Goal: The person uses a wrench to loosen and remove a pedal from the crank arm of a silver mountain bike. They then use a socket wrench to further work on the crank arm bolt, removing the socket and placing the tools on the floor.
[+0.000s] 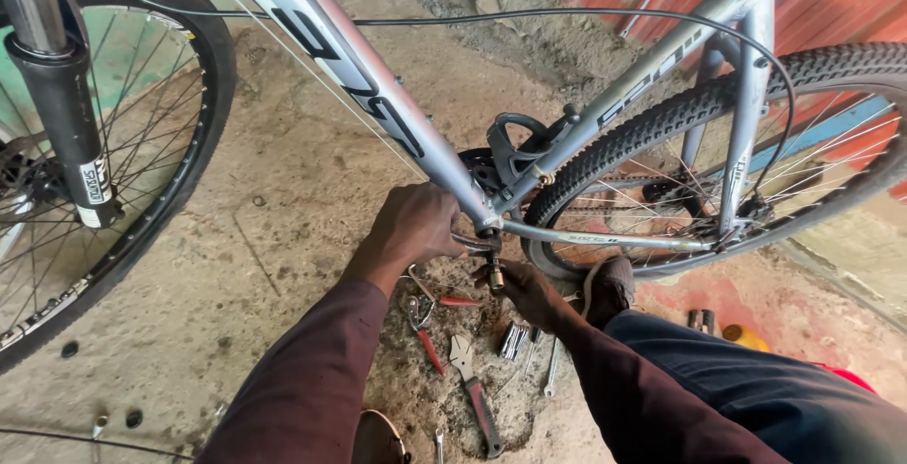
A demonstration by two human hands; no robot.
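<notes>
Concrete floor, tools scattered — L hand (413, 226) grips bike frame (397, 105), R hand (524, 289) pinches small bolt (495, 275).

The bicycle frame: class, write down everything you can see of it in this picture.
The bicycle frame is grey metal tubing with dark lettering on its thick sloping tube. The tubes meet low at the middle, where the left hand wraps the junction and the right hand holds a small part just beneath. A black cable arcs above it. Thin stays run back beside the knobbly rear tyre.
</notes>
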